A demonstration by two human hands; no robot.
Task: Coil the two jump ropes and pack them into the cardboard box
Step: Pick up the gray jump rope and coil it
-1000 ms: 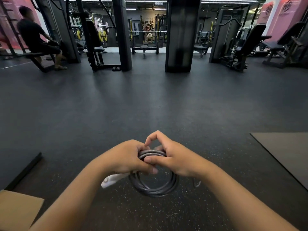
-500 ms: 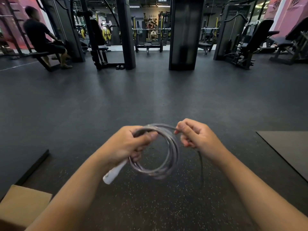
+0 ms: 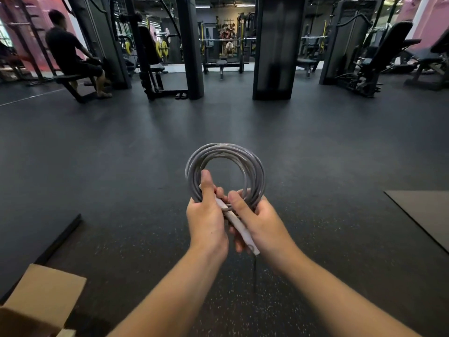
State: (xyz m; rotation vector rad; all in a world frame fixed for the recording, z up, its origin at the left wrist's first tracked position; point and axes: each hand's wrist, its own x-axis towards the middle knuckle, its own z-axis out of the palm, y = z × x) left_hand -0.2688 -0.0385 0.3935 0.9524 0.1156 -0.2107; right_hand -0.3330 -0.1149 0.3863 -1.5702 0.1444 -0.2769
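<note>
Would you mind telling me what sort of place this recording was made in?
Almost certainly a gym. Weight machines and padded benches stand along the far side, yellow weight plates hang on a rack, and the floor is dark speckled rubber.

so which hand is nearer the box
Left. The left hand is on the box's side, holding the coiled rope; the right hand is beside it, farther from the box.

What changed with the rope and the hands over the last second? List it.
The coiled jump rope was lifted upright, loops above the hands. The right hand moved in and gripped the white handle with the left hand. Cardboard box stays at lower left.
</note>
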